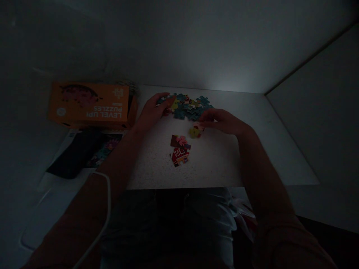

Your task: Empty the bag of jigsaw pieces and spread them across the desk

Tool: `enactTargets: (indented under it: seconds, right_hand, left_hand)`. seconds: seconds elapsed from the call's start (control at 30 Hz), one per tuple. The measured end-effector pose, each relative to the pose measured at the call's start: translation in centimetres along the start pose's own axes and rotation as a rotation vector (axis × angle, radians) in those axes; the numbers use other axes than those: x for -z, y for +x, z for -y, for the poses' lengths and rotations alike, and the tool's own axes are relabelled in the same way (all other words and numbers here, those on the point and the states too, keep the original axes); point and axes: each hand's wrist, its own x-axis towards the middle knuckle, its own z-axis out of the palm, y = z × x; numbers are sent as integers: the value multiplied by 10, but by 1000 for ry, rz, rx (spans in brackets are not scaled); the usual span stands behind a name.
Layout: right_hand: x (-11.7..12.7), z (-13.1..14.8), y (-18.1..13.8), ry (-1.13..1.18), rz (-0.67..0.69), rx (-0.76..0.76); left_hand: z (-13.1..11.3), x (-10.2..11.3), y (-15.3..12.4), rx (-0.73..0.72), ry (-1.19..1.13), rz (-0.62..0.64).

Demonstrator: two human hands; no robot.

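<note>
In the dim head view, my left hand point(153, 111) is at the left edge of a pile of jigsaw puzzle pieces point(193, 108), mostly teal and lying loosely over one another. Its fingers are closed at a yellow puzzle piece point(174, 104), partly covered by the fingertips. My right hand point(220, 120) pinches a yellow, pink and red puzzle piece point(195, 130) just in front of the pile, its outline slightly blurred. Nearer to me lie joined pieces point(180, 149) showing a pink animal and a red barn; darkness hides their exact seams.
An orange puzzle box point(89, 104) stands at the left, its lettering upside down to me. In front of it lie a dark pouch point(75, 153) and a colourful printed sheet point(103, 149). A white cable point(109, 201) crosses over my left forearm. Walls border the white table point(157, 172).
</note>
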Motion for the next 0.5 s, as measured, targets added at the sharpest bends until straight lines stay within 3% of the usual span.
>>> enactTargets:
  seconds: [0.07,0.13,0.23,0.3,0.4,0.5]
  right_hand:
    - [12,-9,2,77,-226,41]
    - [28,-24,3,105,-547,81]
    - [55,-53,0,41,-974,-13]
    - [68,-70,-8,-107,-1098,-178]
    - [73,-81,-18,-411,-1173,-424]
    - [61,-72,-14,-537,-1183,-446]
  left_hand:
    - [2,0,1,0,-9,17]
    - [3,1,1,-9,-19,44]
    - [3,2,-2,-27,-12,79]
    - [3,2,-4,-46,16,91]
    - [1,1,-7,-86,23,128]
    - [-1,-1,-10,-95,22,160]
